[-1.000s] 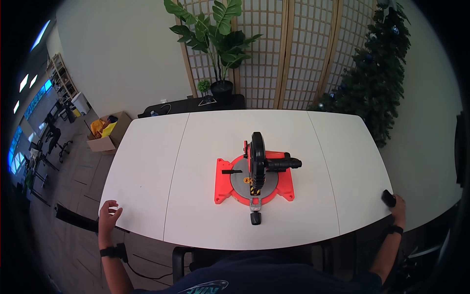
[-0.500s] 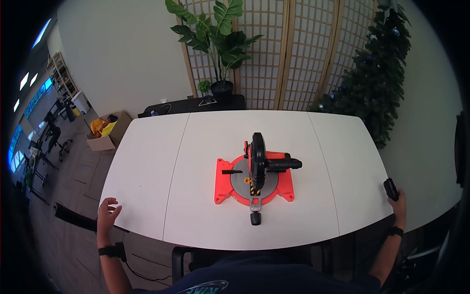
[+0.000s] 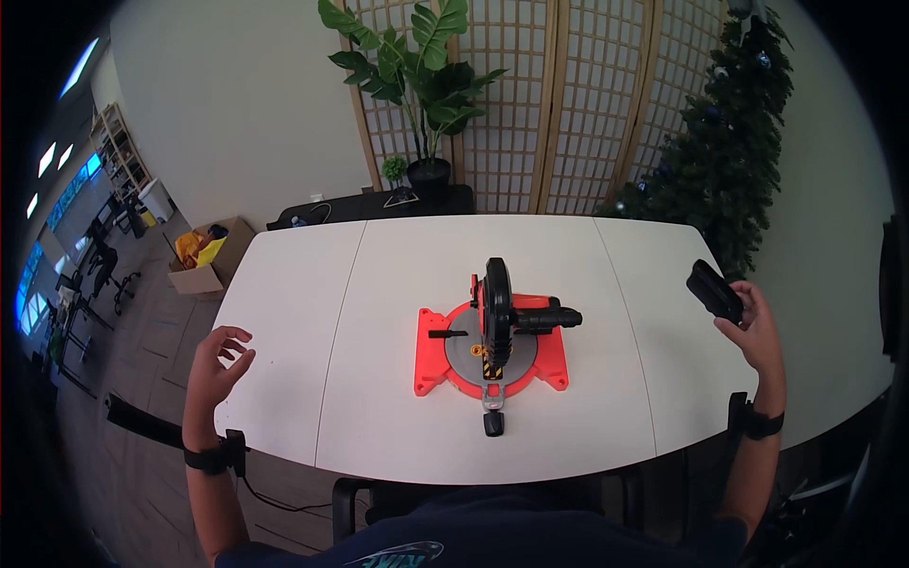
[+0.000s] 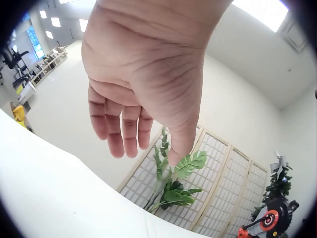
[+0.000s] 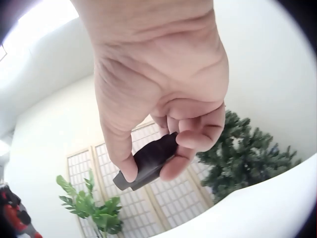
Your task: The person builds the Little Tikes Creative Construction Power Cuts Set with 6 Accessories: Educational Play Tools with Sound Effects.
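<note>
A red and black miter saw (image 3: pixel 492 331) stands on the middle of the white table (image 3: pixel 284 284). On the right side, my right hand (image 3: pixel 762 336) holds a black block-like object (image 3: pixel 715 292) raised over the table's right edge. The right wrist view shows the dark object (image 5: pixel 148 161) pinched between thumb and fingers of my right hand (image 5: pixel 163 84). My left hand (image 3: pixel 216 371) hovers at the table's left edge, fingers loosely bent, with nothing in it. In the left wrist view, the fingers of my left hand (image 4: pixel 143 79) hang relaxed.
Behind the table are a black low cabinet (image 3: pixel 355 204), a potted plant (image 3: pixel 429 172) and a lattice screen (image 3: pixel 606 104). A decorated tree (image 3: pixel 724 151) stands at the back right. A cardboard box (image 3: pixel 196 278) with yellow items sits on the floor at left.
My right hand has lifted the black object from near the table's right edge and moved forward and slightly inward. My left hand has also moved forward. The saw stays in place.
</note>
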Action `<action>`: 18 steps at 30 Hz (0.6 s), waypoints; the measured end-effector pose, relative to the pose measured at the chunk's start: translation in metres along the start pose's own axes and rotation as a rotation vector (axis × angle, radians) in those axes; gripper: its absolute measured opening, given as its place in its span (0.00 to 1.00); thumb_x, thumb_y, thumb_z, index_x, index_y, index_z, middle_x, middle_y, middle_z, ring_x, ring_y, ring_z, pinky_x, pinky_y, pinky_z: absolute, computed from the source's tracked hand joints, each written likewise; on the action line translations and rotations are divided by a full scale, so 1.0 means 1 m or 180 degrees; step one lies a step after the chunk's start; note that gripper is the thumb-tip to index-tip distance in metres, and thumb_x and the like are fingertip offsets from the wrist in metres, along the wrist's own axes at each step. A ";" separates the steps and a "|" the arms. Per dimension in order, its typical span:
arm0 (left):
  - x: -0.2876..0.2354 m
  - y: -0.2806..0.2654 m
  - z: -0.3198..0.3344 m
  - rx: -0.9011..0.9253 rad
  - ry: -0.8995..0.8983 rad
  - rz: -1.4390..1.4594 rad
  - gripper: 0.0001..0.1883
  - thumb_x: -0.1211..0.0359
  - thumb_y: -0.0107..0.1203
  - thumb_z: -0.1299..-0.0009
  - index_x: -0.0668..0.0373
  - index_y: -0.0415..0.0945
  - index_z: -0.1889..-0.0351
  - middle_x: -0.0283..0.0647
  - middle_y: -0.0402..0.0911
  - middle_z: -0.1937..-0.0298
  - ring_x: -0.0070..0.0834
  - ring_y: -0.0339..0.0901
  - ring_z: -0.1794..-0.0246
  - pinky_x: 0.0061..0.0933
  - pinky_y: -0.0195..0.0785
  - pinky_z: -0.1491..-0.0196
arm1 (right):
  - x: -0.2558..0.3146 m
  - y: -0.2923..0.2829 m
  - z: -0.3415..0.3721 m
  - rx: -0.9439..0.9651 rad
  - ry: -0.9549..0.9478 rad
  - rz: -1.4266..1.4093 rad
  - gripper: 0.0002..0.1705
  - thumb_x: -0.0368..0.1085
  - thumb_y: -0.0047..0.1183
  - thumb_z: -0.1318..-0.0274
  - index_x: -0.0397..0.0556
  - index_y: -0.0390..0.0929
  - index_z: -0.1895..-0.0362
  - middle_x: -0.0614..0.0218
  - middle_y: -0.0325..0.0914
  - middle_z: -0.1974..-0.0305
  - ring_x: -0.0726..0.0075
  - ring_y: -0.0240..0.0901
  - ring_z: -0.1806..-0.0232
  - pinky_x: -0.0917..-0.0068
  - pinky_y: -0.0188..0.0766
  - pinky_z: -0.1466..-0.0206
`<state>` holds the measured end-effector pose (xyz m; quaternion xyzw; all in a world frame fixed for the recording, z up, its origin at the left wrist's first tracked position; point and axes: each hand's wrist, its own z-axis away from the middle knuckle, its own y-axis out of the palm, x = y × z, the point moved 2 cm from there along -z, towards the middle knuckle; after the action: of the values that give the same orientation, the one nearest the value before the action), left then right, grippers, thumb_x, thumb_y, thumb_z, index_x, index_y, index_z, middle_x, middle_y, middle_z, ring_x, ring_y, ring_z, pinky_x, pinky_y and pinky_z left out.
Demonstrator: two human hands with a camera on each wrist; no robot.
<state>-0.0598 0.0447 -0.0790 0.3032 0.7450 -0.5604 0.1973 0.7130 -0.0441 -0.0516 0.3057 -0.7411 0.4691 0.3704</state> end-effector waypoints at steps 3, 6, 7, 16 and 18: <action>-0.031 0.006 -0.015 0.0079 0.0352 -0.0045 0.09 0.71 0.66 0.36 0.59 0.76 0.64 0.34 0.85 0.60 0.21 0.79 0.64 0.25 0.69 0.62 | 0.046 0.028 -0.007 0.0150 -0.0220 0.0022 0.32 0.30 0.70 0.51 0.45 0.68 0.43 0.63 0.77 0.46 0.79 0.77 0.57 0.83 0.70 0.64; -0.058 0.012 -0.026 0.0214 0.0643 -0.0064 0.10 0.70 0.66 0.36 0.58 0.73 0.71 0.33 0.85 0.65 0.22 0.78 0.66 0.25 0.67 0.63 | 0.084 0.051 -0.010 0.0348 -0.0371 0.0348 0.34 0.33 0.72 0.55 0.48 0.69 0.44 0.70 0.82 0.57 0.86 0.75 0.66 0.88 0.61 0.70; -0.066 0.015 -0.028 0.0273 0.0739 -0.0047 0.12 0.70 0.66 0.37 0.57 0.71 0.73 0.33 0.85 0.67 0.22 0.78 0.67 0.25 0.66 0.64 | 0.093 0.058 -0.010 0.0348 -0.0372 0.0349 0.34 0.33 0.72 0.55 0.48 0.69 0.44 0.70 0.82 0.57 0.86 0.75 0.66 0.88 0.61 0.70; -0.134 0.030 -0.048 0.0277 0.1437 0.0045 0.14 0.68 0.69 0.39 0.55 0.69 0.70 0.33 0.84 0.66 0.22 0.78 0.68 0.23 0.66 0.65 | 0.144 0.101 -0.017 0.0874 -0.0826 0.0013 0.35 0.35 0.74 0.57 0.49 0.70 0.45 0.68 0.82 0.57 0.84 0.77 0.64 0.86 0.63 0.69; -0.148 0.034 -0.050 0.0359 0.1420 0.0222 0.14 0.68 0.69 0.39 0.54 0.69 0.69 0.33 0.84 0.65 0.22 0.78 0.67 0.23 0.66 0.65 | 0.151 0.109 -0.019 0.1009 -0.0882 -0.0150 0.35 0.35 0.74 0.57 0.49 0.70 0.46 0.68 0.82 0.56 0.84 0.76 0.63 0.86 0.63 0.68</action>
<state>0.0741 0.0652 0.0054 0.4557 0.7267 -0.5131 0.0298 0.5491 -0.0022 0.0283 0.4390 -0.6946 0.5245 0.2231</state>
